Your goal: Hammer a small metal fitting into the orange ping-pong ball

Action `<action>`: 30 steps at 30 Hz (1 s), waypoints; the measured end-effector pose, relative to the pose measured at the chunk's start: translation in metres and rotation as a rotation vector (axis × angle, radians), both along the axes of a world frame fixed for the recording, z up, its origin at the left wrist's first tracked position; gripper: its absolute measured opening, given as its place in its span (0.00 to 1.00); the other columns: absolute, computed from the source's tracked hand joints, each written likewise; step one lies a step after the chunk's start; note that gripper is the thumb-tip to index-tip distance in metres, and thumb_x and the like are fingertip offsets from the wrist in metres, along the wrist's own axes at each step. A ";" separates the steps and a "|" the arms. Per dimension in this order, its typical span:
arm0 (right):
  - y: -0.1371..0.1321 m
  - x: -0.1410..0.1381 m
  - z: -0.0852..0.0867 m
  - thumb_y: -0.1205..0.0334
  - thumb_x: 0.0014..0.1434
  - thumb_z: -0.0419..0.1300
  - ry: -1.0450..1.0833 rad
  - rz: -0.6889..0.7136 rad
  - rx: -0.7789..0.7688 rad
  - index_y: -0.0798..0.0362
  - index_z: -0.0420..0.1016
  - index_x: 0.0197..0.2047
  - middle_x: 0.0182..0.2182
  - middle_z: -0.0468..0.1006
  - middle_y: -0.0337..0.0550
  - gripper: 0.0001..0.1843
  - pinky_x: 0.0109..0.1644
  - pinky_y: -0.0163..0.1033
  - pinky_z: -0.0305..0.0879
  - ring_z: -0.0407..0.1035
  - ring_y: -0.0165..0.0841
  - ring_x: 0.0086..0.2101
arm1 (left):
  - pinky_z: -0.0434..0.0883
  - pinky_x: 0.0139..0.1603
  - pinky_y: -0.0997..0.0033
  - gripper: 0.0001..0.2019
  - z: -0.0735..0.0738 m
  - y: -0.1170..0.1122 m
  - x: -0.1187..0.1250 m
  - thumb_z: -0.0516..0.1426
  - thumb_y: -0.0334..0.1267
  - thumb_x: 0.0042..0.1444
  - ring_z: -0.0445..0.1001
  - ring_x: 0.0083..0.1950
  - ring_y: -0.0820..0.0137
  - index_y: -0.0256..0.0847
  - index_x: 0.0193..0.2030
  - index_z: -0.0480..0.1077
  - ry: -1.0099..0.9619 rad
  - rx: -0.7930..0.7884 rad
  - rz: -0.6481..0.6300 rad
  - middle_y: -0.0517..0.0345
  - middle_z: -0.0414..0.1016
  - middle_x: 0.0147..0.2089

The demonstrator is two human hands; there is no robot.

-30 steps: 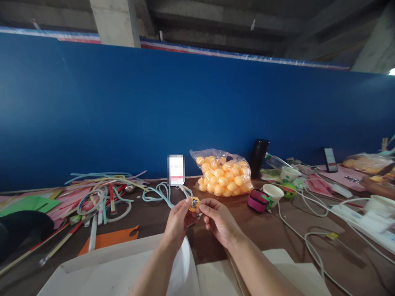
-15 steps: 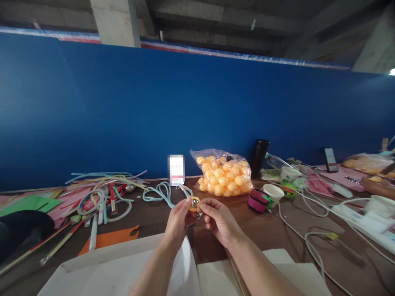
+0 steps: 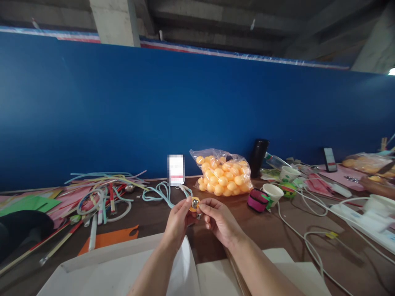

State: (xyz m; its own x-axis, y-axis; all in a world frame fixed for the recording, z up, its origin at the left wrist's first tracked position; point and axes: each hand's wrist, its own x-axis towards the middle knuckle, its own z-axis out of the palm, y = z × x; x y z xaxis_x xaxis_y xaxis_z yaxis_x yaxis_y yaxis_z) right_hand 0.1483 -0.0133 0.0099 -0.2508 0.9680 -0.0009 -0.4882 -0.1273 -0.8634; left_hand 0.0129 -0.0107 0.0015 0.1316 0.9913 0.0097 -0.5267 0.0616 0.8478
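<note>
In the head view, a small orange round piece (image 3: 194, 209) with a shiny silver ball in its middle is held up in front of me; its exact kind is too small to tell. My left hand (image 3: 178, 222) pinches it from the left with thumb and fingers. From the right, my right hand (image 3: 221, 222) closes thumb and forefinger on its edge. Just behind stands a clear plastic bag (image 3: 224, 174) full of orange balls. A light blue cord (image 3: 159, 194) lies coiled to the left of my hands.
Below my arms lie a white tray-like box (image 3: 123, 267) and pale sheets. At left are tangled tubes (image 3: 101, 201), coloured paper (image 3: 29, 204) and an orange sheet (image 3: 108, 239). Rightward are a purple pouch (image 3: 257, 200), paper cup (image 3: 273, 193), black bottle (image 3: 259, 158) and white cables (image 3: 314, 250).
Almost nothing differs. Both hands keep the same pinch on the orange piece, and the whole view has shifted very slightly.
</note>
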 end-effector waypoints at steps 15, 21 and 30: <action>-0.001 0.001 0.000 0.59 0.47 0.71 0.006 0.010 -0.003 0.55 0.74 0.30 0.24 0.77 0.37 0.12 0.18 0.25 0.55 0.59 0.20 0.19 | 0.68 0.27 0.76 0.18 -0.001 0.001 0.000 0.62 0.51 0.50 0.67 0.26 0.76 0.34 0.33 0.73 0.039 0.015 0.008 0.57 0.71 0.26; -0.001 0.000 0.001 0.59 0.47 0.71 -0.028 -0.001 0.014 0.56 0.74 0.29 0.24 0.77 0.37 0.12 0.19 0.26 0.58 0.60 0.21 0.19 | 0.68 0.28 0.75 0.19 -0.001 0.002 -0.001 0.60 0.51 0.52 0.68 0.26 0.75 0.33 0.35 0.74 0.054 0.026 -0.007 0.56 0.71 0.26; -0.003 0.000 0.004 0.56 0.47 0.70 -0.113 -0.029 0.009 0.55 0.73 0.28 0.20 0.72 0.33 0.13 0.21 0.27 0.62 0.61 0.22 0.19 | 0.70 0.33 0.73 0.18 0.000 0.001 -0.004 0.61 0.51 0.51 0.69 0.28 0.73 0.34 0.31 0.74 0.120 0.061 -0.015 0.55 0.70 0.26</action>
